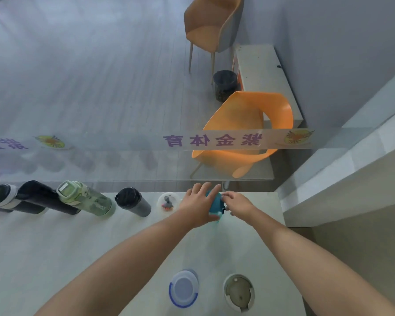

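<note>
A teal bottle [216, 205] stands at the far edge of the white table [78, 247], against the glass wall. My left hand [197, 205] wraps round its left side, fingers curled over the top. My right hand [236, 201] pinches a small part on the bottle's right side with its fingertips. The bottle's lower half is hidden behind my left hand.
Along the far edge stand a clear cup with a figure inside [168, 201], a dark grey tumbler [132, 201], a green bottle [84, 199] and two black bottles [39, 197]. Near me stand a blue-rimmed cup [183, 288] and a grey-lidded cup [238, 291]. Behind the glass is an orange chair [244, 133].
</note>
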`<state>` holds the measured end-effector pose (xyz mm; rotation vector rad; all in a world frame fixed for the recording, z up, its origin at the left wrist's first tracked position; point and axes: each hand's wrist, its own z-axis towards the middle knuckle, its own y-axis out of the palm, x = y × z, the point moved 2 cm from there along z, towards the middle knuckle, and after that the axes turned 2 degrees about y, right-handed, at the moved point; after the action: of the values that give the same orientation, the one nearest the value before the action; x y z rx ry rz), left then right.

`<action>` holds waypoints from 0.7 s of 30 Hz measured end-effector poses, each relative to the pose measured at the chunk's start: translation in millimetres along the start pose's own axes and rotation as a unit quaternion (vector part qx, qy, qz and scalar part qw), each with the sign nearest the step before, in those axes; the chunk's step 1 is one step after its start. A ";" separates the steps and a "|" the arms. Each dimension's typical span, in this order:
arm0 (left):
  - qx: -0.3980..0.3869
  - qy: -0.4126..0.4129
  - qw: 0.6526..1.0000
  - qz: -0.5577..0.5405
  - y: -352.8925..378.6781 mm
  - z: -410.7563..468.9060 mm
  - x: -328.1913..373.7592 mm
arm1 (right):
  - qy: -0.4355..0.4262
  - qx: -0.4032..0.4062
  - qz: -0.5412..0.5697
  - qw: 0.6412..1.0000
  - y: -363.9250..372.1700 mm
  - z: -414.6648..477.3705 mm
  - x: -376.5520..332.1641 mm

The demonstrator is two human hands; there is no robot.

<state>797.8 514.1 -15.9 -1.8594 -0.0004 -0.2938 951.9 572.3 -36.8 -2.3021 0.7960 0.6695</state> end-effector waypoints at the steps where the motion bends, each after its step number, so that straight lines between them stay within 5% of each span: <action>1: 0.027 0.003 1.000 -0.006 -3.3 -7.5 0.7 | -0.004 0.024 -0.017 1.000 -2.3 -3.5 1.4; 5: 0.076 0.060 0.995 -0.020 -3.8 -48.9 7.0 | -0.021 0.101 -0.050 0.993 -3.0 -32.3 14.3; 13: -0.195 0.153 0.969 0.011 24.8 -145.4 21.5 | -0.002 0.061 -0.120 0.991 37.1 -117.8 55.3; 21: -0.194 0.195 0.947 0.165 46.5 -193.5 19.2 | 0.038 0.007 -0.251 0.967 86.8 -175.1 105.1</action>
<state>784.4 315.1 -2.6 -2.1156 0.6784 -0.4454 1011.1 359.6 -13.9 -2.3890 0.2217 0.3450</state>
